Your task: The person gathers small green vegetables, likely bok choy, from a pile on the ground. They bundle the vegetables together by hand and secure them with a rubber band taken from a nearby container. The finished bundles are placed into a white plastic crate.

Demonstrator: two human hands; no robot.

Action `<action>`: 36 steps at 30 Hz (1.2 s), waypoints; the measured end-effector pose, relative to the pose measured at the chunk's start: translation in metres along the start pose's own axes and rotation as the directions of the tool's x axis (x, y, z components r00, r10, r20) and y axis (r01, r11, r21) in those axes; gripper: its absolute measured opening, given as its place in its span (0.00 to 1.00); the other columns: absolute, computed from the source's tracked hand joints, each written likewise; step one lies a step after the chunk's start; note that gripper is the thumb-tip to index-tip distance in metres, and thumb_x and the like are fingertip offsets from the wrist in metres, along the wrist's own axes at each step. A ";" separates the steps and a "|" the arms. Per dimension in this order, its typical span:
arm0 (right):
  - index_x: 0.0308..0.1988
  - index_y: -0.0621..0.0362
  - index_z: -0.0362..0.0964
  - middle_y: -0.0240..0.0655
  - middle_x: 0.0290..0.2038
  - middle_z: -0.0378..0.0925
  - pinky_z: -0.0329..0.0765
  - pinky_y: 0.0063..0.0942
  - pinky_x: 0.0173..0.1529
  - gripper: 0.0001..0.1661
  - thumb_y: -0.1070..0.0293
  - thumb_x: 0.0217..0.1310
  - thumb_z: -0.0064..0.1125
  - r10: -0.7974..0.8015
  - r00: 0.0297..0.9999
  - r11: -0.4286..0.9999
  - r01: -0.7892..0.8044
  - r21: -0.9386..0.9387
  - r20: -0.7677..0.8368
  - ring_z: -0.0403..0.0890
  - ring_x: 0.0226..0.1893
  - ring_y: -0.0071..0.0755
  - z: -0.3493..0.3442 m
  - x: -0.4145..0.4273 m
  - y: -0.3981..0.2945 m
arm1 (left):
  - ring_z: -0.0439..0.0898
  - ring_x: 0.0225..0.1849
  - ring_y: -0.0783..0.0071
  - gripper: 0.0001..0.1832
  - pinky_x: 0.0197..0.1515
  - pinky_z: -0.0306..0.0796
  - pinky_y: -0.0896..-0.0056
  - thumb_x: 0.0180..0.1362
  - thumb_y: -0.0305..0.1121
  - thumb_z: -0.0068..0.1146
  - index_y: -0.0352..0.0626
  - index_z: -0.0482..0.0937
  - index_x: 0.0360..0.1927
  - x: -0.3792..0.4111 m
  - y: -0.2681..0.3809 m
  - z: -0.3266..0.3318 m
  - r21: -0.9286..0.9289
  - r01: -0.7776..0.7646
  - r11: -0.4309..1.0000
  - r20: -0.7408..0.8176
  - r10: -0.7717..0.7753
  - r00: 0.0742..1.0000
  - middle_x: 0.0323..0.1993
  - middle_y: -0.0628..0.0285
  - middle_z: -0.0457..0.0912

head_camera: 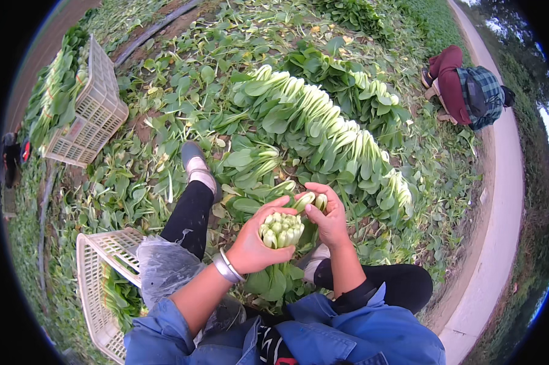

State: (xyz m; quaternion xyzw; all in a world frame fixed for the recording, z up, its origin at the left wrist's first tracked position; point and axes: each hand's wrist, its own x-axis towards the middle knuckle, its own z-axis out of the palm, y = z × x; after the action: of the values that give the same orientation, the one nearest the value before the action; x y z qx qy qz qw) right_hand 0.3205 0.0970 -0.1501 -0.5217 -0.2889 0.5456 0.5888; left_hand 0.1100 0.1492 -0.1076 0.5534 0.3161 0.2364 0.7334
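My left hand (261, 244) is wrapped around a bunch of bok choy (281, 230), with the pale cut stem ends facing up and the green leaves hanging below. Close beside it, my right hand (329, 219) grips a couple of bok choy heads (313, 200) by their stem ends. Just past my hands, a few loose bok choy (261, 159) lie on the ground. Beyond them runs a long row of laid-out bok choy (324, 114), white stems on one side and leaves on the other. Part of the held leaves is hidden behind my hands.
At my left, a plastic crate (85, 278) holds bundled greens (121, 292). Another crate (99, 107) farther off is heaped with tied bundles (51, 91). A person (466, 91) crouches at the right near a concrete path (502, 182). A hose (156, 29) crosses the leaf-strewn ground.
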 end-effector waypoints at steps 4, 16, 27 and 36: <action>0.53 0.60 0.72 0.34 0.48 0.82 0.77 0.26 0.54 0.19 0.75 0.63 0.66 -0.144 0.987 0.985 0.150 -0.088 0.065 0.81 0.47 0.23 -0.009 -0.060 -0.046 | 0.73 0.68 0.67 0.33 0.67 0.70 0.62 0.48 0.25 0.73 0.40 0.78 0.61 -0.016 0.025 0.027 -0.165 -0.008 0.986 0.278 0.054 0.959 0.74 0.53 0.67; 0.42 0.60 0.84 0.42 0.38 0.87 0.84 0.34 0.41 0.11 0.71 0.58 0.70 -0.572 0.794 0.460 0.518 -0.721 0.205 0.88 0.36 0.44 0.020 -0.162 -0.113 | 0.74 0.67 0.59 0.37 0.69 0.67 0.59 0.40 0.28 0.74 0.41 0.78 0.60 -0.120 0.076 0.082 0.429 -0.376 0.821 0.193 0.323 0.927 0.66 0.53 0.74; 0.45 0.62 0.83 0.41 0.36 0.87 0.82 0.28 0.39 0.11 0.68 0.65 0.67 -0.599 0.797 0.629 0.523 -0.574 0.070 0.87 0.32 0.34 0.042 -0.196 -0.096 | 0.71 0.69 0.64 0.38 0.70 0.67 0.59 0.45 0.25 0.73 0.42 0.76 0.64 -0.156 0.061 0.082 0.079 -0.322 0.943 0.244 0.295 0.924 0.76 0.53 0.62; 0.38 0.59 0.83 0.38 0.31 0.85 0.81 0.30 0.36 0.07 0.68 0.61 0.69 -0.626 0.768 0.515 0.536 -0.669 0.134 0.86 0.29 0.39 0.035 -0.190 -0.097 | 0.74 0.66 0.58 0.37 0.70 0.64 0.58 0.42 0.31 0.74 0.41 0.78 0.61 -0.163 0.063 0.093 0.334 -0.389 0.859 0.201 0.339 0.919 0.65 0.52 0.74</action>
State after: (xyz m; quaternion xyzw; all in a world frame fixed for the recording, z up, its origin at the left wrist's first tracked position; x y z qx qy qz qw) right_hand 0.2767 -0.0589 -0.0066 -0.6029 -0.5861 0.1397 0.5230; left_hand 0.0656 -0.0083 0.0031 0.7450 0.1939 0.2696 0.5785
